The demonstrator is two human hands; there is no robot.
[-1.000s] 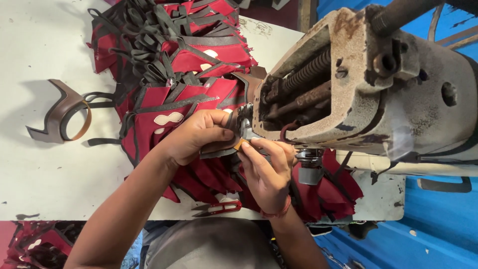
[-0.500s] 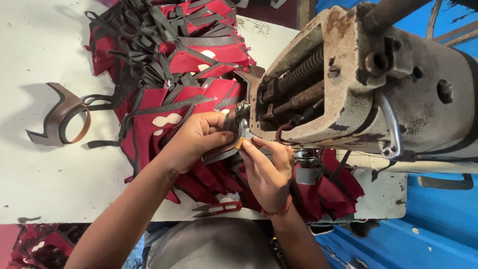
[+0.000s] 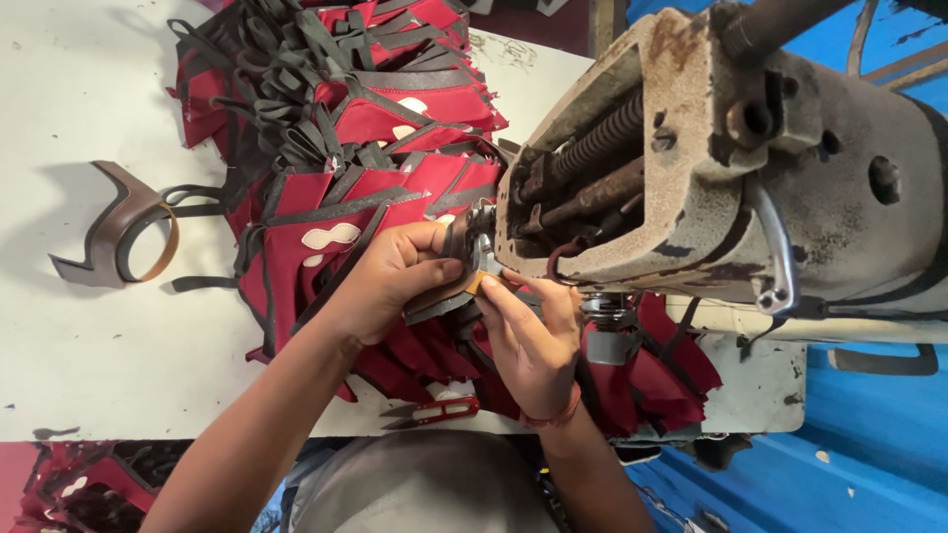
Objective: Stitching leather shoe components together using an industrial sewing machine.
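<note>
My left hand (image 3: 390,276) and my right hand (image 3: 533,341) pinch a dark grey strap piece (image 3: 439,301) with a tan underside, holding it under the head of a worn, rusty sewing machine (image 3: 691,168). The left fingers curl over the strap from the left; the right fingers press its end near the needle area. Under both hands lies a big heap of red shoe-upper pieces (image 3: 346,148) with dark straps and white patches.
A finished grey and tan strap piece (image 3: 118,232) lies alone on the white table (image 3: 99,365) at the left. Red thread snips (image 3: 434,413) rest at the table's near edge. More red pieces (image 3: 69,484) sit in the lower left corner below the table.
Both hands stay at the needle area with only small finger shifts. The view has drifted slightly.
</note>
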